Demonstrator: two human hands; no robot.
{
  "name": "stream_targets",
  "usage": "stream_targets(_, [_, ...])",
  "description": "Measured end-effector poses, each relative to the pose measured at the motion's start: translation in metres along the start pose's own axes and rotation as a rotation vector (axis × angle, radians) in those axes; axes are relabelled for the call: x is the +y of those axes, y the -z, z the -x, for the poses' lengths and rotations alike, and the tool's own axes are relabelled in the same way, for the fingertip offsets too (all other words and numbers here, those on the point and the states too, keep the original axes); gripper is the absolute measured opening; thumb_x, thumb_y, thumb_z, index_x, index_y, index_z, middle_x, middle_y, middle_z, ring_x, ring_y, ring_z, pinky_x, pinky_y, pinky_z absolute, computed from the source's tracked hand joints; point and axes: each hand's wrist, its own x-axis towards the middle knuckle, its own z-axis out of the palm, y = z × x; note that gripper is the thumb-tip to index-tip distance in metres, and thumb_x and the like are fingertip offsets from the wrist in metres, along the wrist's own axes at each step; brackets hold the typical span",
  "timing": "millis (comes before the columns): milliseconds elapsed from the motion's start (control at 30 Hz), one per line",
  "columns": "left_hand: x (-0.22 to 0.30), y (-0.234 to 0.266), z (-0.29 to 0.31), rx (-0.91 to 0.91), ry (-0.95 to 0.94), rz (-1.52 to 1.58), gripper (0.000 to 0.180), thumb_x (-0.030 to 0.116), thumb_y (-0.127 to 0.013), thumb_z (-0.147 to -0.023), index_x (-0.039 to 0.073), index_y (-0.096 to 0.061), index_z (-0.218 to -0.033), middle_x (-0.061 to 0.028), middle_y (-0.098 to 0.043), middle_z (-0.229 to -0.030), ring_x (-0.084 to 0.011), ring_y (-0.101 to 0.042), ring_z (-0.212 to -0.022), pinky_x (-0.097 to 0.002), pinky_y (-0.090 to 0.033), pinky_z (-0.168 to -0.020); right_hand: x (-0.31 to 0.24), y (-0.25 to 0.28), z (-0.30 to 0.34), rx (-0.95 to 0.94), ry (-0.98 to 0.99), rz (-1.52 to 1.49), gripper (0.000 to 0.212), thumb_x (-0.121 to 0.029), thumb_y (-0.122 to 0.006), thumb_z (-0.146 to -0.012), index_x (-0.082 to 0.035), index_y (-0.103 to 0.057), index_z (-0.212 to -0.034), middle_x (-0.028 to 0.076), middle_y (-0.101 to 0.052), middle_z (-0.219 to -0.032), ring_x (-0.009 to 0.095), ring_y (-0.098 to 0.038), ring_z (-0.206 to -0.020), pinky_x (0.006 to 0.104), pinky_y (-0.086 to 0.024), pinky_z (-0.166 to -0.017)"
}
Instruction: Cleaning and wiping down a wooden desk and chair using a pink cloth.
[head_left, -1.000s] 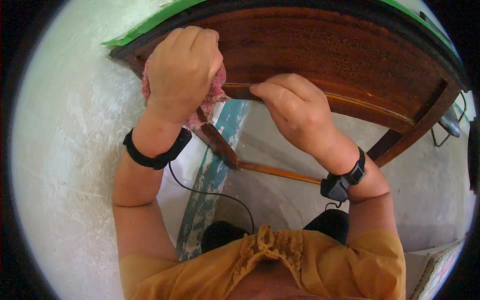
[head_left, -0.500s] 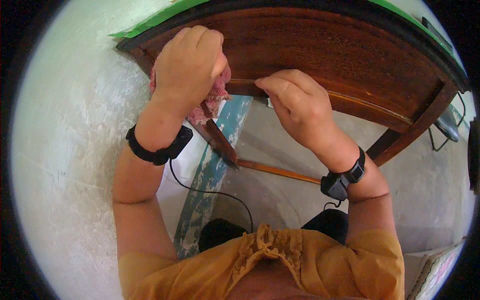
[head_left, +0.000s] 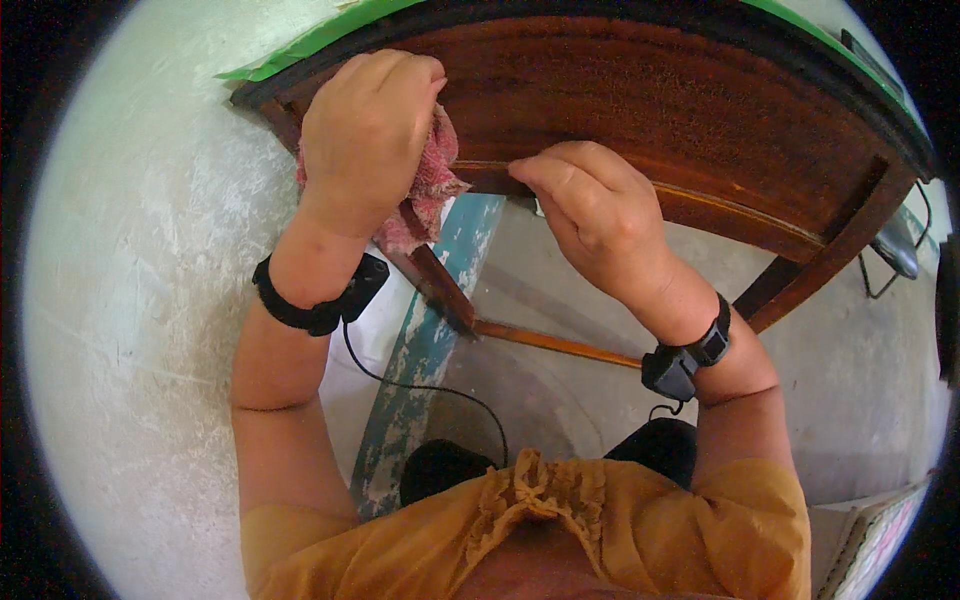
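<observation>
In front of me stands a dark brown wooden table (head_left: 620,100), its broad panel facing me. At the panel's left end my left hand (head_left: 368,130) is closed round a crumpled red-and-white cloth (head_left: 432,190), pressed against the wood. Part of the cloth hangs below the hand over the table's left leg (head_left: 440,285). My right hand (head_left: 595,205) is at the panel's lower rail, with fingers bent and drawn together at the edge. Its palm side is turned away, so whether the fingertips pinch anything is hidden.
A green sheet (head_left: 300,55) covers the tabletop behind a black edge. To the left rises a pale, scuffed wall (head_left: 140,300). A wooden stretcher bar (head_left: 560,345) runs low between the legs. A black cable (head_left: 430,385) trails from my left wrist strap. A dark object with thin legs (head_left: 895,255) is at far right.
My left hand has shifted slightly left and rolled a little, with the cloth now showing more at its right side. My right hand stays almost still.
</observation>
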Motion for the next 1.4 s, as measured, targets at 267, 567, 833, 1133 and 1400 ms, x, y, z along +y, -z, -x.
stream_targets(267, [-0.003,-0.002,0.0,-0.137,-0.127,-0.138,0.015,0.011,-0.069,-0.075,0.01,-0.059,-0.087,-0.0058,-0.056,-0.08,-0.0268,-0.06,-0.078,-0.0381,-0.051,-0.066,0.0,0.0,0.001,-0.005,0.016,0.013,0.024,0.007,-0.07,-0.077,-0.003,-0.068,-0.099,0.013,-0.066,-0.088,0.029,-0.066,-0.077,0.0355,-0.055,-0.065])
stream_targets(567, [-0.004,-0.006,0.009,0.003,-0.079,-0.036,0.012,0.01,-0.07,-0.08,0.009,-0.063,-0.089,-0.0067,-0.063,-0.086,-0.0284,-0.062,-0.08,-0.0389,-0.051,-0.069,-0.001,-0.001,0.0,-0.014,-0.016,-0.009,0.024,0.007,-0.069,-0.078,-0.004,-0.068,-0.1,0.013,-0.066,-0.089,0.03,-0.066,-0.078,0.036,-0.055,-0.066])
stream_targets(833, [-0.002,-0.001,0.004,-0.021,-0.003,0.015,0.011,0.01,-0.068,-0.083,0.007,-0.064,-0.093,-0.0088,-0.066,-0.09,-0.0312,-0.062,-0.084,-0.04,-0.052,-0.072,-0.001,0.0,0.0,-0.022,-0.019,-0.006,0.025,0.006,-0.069,-0.078,-0.004,-0.068,-0.101,0.013,-0.066,-0.09,0.03,-0.066,-0.079,0.0364,-0.055,-0.067])
stream_targets(1133, [0.003,0.0,-0.001,-0.216,-0.06,-0.141,0.01,0.012,-0.065,-0.083,0.005,-0.061,-0.089,-0.0116,-0.062,-0.088,-0.0313,-0.062,-0.087,-0.0414,-0.052,-0.078,0.001,-0.002,0.004,-0.009,-0.016,0.018,0.025,-0.004,-0.065,-0.077,-0.007,-0.067,-0.101,0.011,-0.065,-0.091,0.031,-0.065,-0.082,0.0394,-0.055,-0.068])
stream_targets(1400, [-0.001,-0.003,-0.001,-0.119,-0.06,-0.079,0.015,0.012,-0.068,-0.077,0.009,-0.055,-0.085,-0.0079,-0.057,-0.084,-0.0295,-0.059,-0.082,-0.0399,-0.051,-0.07,0.0,-0.001,0.001,-0.015,-0.034,-0.008,0.023,-0.003,-0.064,-0.078,-0.007,-0.067,-0.101,0.012,-0.066,-0.092,0.032,-0.066,-0.083,0.0403,-0.056,-0.07])
